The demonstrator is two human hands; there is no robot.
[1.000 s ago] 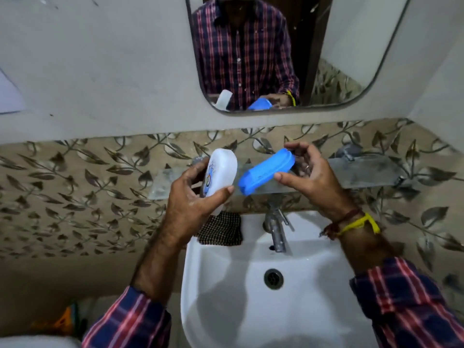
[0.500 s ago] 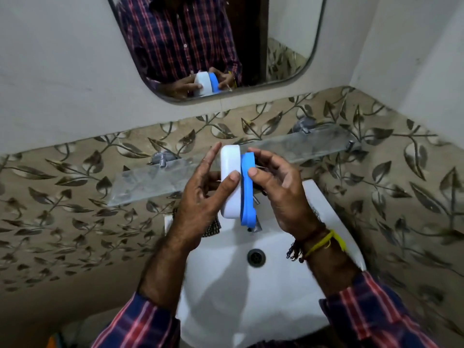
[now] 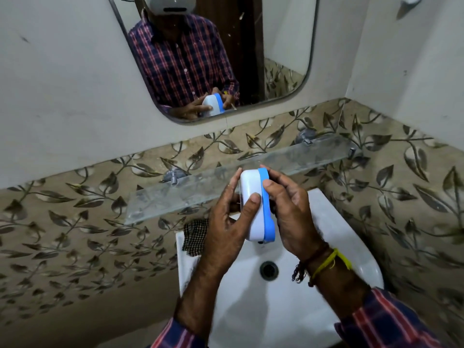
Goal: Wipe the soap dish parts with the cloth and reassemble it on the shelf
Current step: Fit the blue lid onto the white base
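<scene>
The soap dish stands on edge between my hands above the basin, its two parts pressed together. The white part faces left and the blue part sits against its right side. My left hand grips the white part with thumb in front and fingers behind. My right hand holds the blue part, thumb on its edge. The dark checked cloth lies on the basin's back left corner. The glass shelf runs along the tiled wall just behind the dish.
A white washbasin with a drain is below my hands. A mirror hangs on the wall above and reflects me with the dish. A side wall closes in on the right.
The white and blue parts, held apart a second ago, have come together into one piece. My view has swung left and tilted, with the hands staying over the basin.
</scene>
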